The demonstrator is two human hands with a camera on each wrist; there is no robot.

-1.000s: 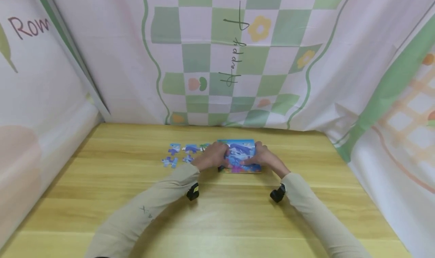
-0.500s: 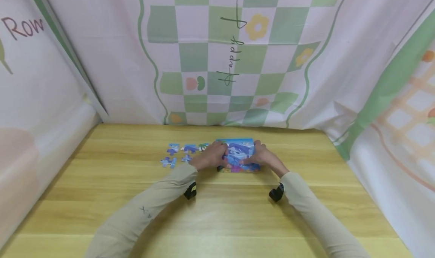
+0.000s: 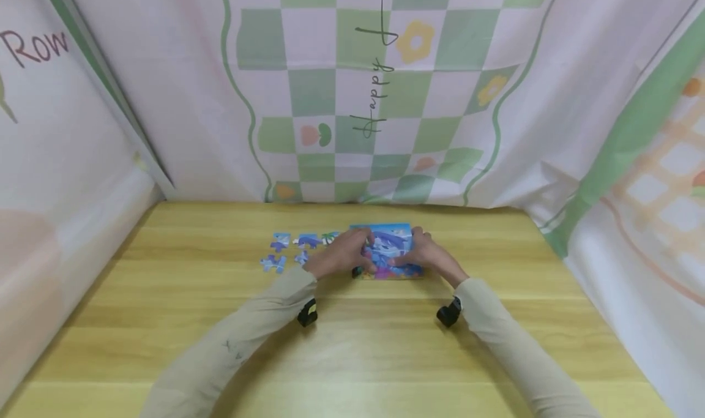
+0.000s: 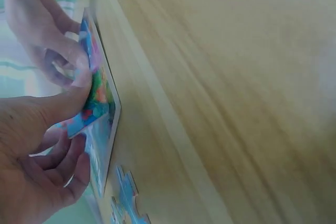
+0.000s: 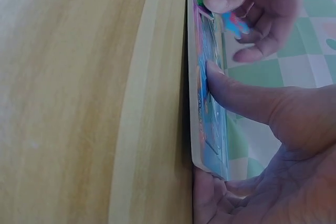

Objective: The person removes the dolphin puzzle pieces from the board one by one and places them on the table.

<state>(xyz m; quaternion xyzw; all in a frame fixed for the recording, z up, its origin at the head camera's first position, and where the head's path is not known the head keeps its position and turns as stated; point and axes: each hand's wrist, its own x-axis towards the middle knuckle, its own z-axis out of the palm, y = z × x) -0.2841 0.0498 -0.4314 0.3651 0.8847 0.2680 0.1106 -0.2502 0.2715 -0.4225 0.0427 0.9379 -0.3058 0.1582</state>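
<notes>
A blue jigsaw board (image 3: 393,229) with a dolphin and sea picture lies on the wooden table. My left hand (image 3: 344,251) is over its left side. In the left wrist view, the left thumb and fingers pinch a colourful puzzle piece (image 4: 94,106), whose corner is tilted up from the board. The right wrist view shows the same piece (image 5: 231,23) between the left thumb and fingers. My right hand (image 3: 431,257) grips the board's right edge. Its thumb (image 5: 231,90) presses on the picture, and the other fingers are at the edge and partly hidden.
Several loose puzzle pieces (image 3: 281,241) lie in two rows left of the board, some partly behind the left hand. Patterned cloth (image 3: 374,130) hangs behind the table (image 3: 352,357) and along both sides.
The left hand's fingers and thumb have shifted slightly and spread further apart at the board's left side. The right hand keeps its place. The loose pieces have not moved.
</notes>
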